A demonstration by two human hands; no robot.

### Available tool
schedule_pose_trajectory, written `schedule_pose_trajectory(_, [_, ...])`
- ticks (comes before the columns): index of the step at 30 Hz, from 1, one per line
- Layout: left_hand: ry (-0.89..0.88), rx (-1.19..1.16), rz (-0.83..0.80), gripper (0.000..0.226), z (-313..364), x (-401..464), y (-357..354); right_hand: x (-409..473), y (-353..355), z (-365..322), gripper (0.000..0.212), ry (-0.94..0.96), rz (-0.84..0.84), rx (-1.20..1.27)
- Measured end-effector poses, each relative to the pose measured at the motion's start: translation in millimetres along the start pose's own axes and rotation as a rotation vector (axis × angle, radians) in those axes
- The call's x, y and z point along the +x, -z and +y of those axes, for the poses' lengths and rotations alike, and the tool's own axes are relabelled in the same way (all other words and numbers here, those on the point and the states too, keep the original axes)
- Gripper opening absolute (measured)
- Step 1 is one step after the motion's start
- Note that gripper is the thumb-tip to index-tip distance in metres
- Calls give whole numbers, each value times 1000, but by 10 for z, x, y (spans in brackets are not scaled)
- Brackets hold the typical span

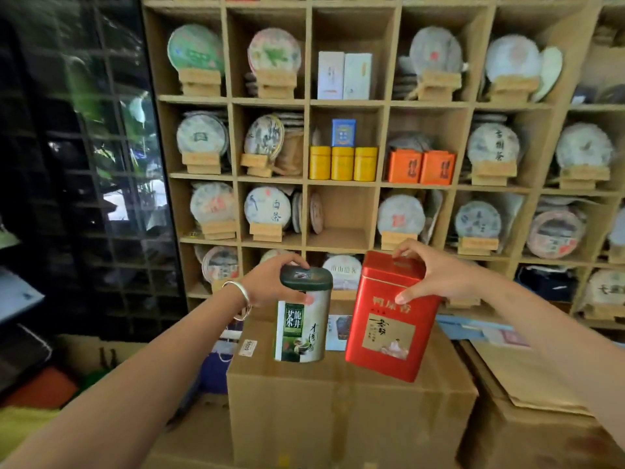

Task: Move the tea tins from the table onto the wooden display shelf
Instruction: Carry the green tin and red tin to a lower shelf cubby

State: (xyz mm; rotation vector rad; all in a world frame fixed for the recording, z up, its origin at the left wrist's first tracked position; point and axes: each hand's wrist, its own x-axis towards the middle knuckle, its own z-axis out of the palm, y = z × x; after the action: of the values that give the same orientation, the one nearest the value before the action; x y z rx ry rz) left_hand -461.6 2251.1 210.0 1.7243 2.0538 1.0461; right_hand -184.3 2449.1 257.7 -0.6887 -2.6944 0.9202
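Before wooden shelf (382, 184), outstretched hands grip green tin (301, 319), red tin (389, 319).

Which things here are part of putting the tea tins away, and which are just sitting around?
Part of the job:
- green tea tin, held in left hand
- red tea tin, held in right hand
- wooden display shelf

Just sitting around:
- cardboard box
- yellow tins
- orange boxes
- round tea cakes

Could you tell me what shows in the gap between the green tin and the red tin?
In the head view, no object sits between green tin and red tin; behind the gap are a printed card and the shelf.
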Motion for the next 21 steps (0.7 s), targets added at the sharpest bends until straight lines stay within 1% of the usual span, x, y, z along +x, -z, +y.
schedule_pose_trajectory(7, [49,-14,-21,58,-495,1180,208,1374,325,437,71,33,-43,-36])
schedule_pose_trajectory(11, [33,-36,21,59,-792,1779,318,2153,396,657,69,57,-27,-35])
schedule_pose_trajectory(16, [50,-39,17,61,-1276,2381,443,3009,332,821,77,43,-29,-112])
schedule_pose_trajectory(18, [48,-32,6,60,-1511,2602,504,3343,330,856,77,41,-1,-106])
schedule_pose_trajectory(21, [63,-16,-17,61,-1858,2877,574,3783,340,910,78,34,15,-172])
